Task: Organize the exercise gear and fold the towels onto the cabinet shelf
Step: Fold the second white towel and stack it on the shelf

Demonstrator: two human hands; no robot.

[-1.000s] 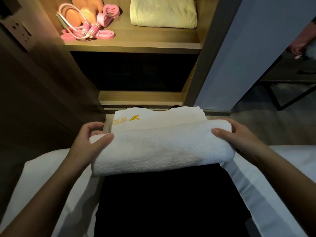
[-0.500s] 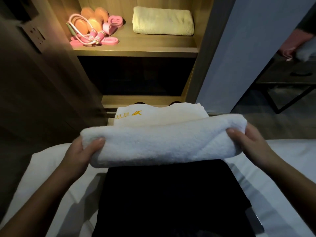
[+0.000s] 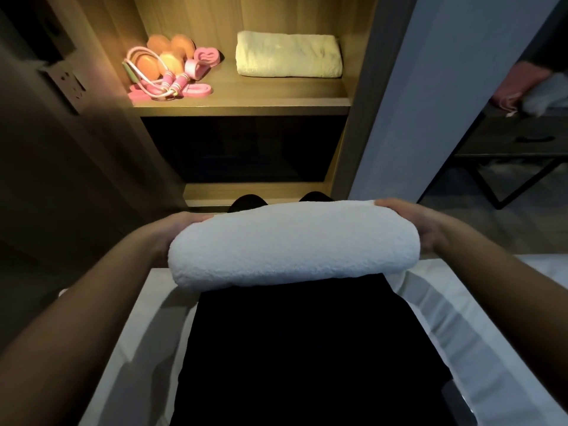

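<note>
The person wears a plain black garment over lap and legs, two rounded black tips, perhaps shoes, showing past it, and bare forearms run to the left hand and right hand.

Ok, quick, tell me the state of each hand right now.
Left hand: holds the left end of the folded white towel.
Right hand: holds the right end of the same towel.

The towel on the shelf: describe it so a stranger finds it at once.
Find the lit cabinet shelf. On its right half lies a folded towel, apart from the pink exercise gear. It is pale yellow; the hand-held towel is white.
</note>
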